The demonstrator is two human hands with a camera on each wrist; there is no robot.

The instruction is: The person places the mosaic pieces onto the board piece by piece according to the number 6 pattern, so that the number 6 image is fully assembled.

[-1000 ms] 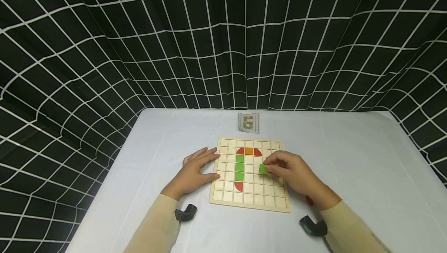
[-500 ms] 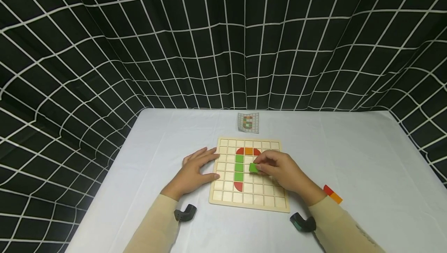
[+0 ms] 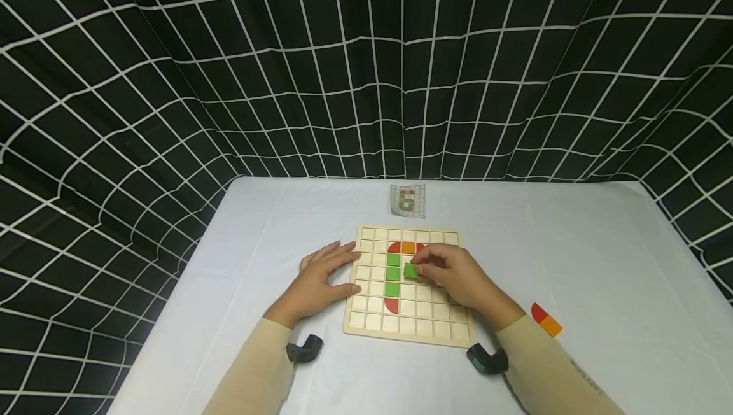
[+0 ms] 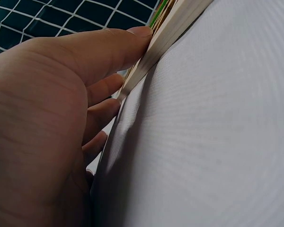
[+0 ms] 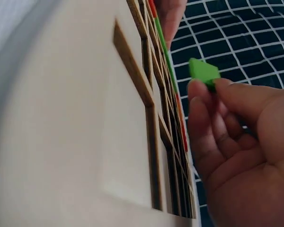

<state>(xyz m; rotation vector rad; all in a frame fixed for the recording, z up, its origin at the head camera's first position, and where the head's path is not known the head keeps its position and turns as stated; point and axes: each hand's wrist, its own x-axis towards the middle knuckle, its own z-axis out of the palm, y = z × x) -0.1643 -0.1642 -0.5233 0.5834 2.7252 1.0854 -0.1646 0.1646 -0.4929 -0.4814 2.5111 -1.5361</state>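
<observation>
One curtain [image 3: 321, 71]: black with white grid, wraps the back and both sides.
Counter [image 3: 601, 243]: white cloth top, under everything else.
Board [image 3: 424, 326]: pale wood, celled, lies flat mid-counter. Top run is left red corner [image 3: 394, 247], orange tile [image 3: 408, 247], right red corner [image 3: 420, 247]. Below the left one, green column [image 3: 392, 274] of three, then foot red corner [image 3: 392, 305].
Left hand [image 3: 317, 284]: spread wide, gripping nothing, thumb and fingertips against the board's left edge.
Right hand [image 3: 452, 272]: over the board, thumb and finger pinching held green tile [image 3: 410, 270] by its right side; partly hides the right red corner.
Card [image 3: 408, 201]: beyond the board's far edge, small grid pattern, too small to read cell by cell.
Loose pair [image 3: 546, 319]: red rounded piece and orange square, touching, on the counter right of the board.
Held green tile: just right of the green column; right wrist view shows it clear of the board. Exact cell, can't tell.
Seating it (my read): level it, square edges to cell walls, then press flat; keep left hand bracing, knuckles off neighbours.
Vs 1.0 s ago: right hand and tile sit further left, nearer the column; loose pair now uncovered. Left hand looks unchanged.
</observation>
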